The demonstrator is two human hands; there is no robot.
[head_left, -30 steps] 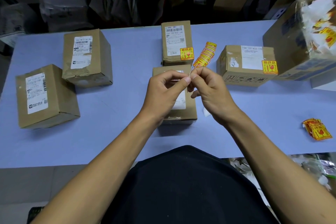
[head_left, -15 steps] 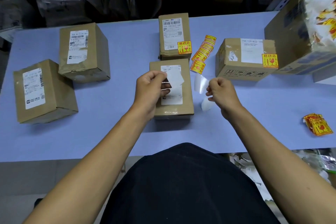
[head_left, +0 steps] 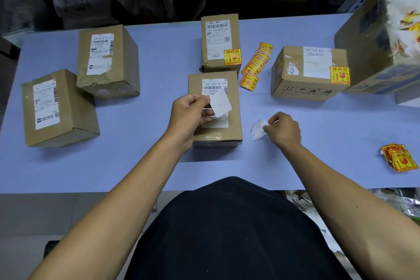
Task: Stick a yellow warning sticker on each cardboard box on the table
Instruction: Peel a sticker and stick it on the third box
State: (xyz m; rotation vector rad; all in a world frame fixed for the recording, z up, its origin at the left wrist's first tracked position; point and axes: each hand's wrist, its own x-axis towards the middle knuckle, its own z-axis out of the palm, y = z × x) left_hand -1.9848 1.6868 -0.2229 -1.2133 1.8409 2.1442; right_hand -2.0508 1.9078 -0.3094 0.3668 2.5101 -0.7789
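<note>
A person's left hand [head_left: 189, 112] pinches a peeled square sticker [head_left: 220, 105], its white back showing, above the nearest brown cardboard box [head_left: 214, 107], while the right hand [head_left: 283, 129] pinches what appears to be discarded white backing paper [head_left: 258, 130]. Pressing it flat beside the shipping label, yellow face up, should seat it cleanly.

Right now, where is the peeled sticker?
In the head view, the left hand pinches the sticker, white side showing, over the centre box, left of the right hand.
</note>
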